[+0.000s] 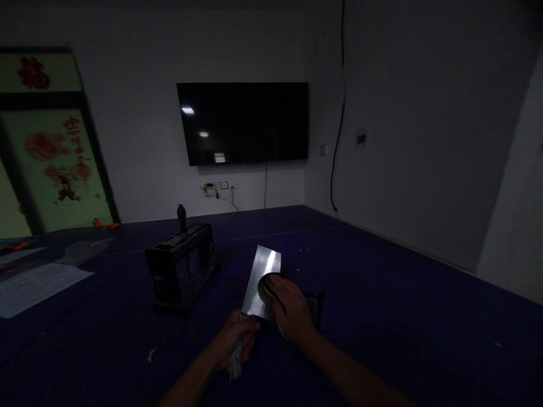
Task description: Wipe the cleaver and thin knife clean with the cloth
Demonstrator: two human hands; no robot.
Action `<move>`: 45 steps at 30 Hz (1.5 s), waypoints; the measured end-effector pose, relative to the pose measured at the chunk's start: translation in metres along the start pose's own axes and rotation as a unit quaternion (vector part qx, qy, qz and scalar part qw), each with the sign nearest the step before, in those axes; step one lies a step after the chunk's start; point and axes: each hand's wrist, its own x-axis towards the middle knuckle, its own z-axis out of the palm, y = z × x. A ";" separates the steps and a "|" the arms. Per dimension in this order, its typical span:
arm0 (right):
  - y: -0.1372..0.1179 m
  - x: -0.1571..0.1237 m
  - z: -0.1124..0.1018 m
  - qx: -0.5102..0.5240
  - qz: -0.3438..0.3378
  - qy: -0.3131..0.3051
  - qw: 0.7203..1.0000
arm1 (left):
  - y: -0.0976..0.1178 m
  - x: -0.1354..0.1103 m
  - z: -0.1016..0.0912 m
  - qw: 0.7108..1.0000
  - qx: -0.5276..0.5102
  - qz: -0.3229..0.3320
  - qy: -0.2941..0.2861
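My left hand point(238, 338) is closed round the handle of a cleaver, which looks wrapped in crumpled clear plastic. The cleaver's broad, shiny rectangular blade point(255, 282) points away from me, tilted a little to the right. Against the right side of the blade, my right hand point(292, 308) grips a dark rounded pad with a yellow edge point(267, 284). The palm hides most of this pad, so its exact kind is unclear. Just behind the right wrist, a dark object with a greyish face point(314, 308) is partly covered.
A black box-shaped device with an upright knob point(180, 265) stands left of the cleaver on the purple surface point(382, 316). Printed paper point(42, 288) and clear plastic point(87, 250) lie farther left. A television point(246, 124) hangs on the back wall; a black cable point(340, 124) dangles at the right.
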 end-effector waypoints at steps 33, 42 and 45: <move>0.022 0.004 0.011 -0.021 0.122 0.052 0.991 | -0.002 0.000 -0.004 0.997 0.027 -0.023 -0.074; 0.015 0.005 0.008 -0.044 0.100 0.025 0.994 | 0.003 -0.003 0.000 0.997 0.030 -0.013 -0.063; 0.011 0.006 0.004 -0.045 0.086 0.020 0.995 | 0.002 -0.003 0.000 0.998 0.031 -0.011 -0.054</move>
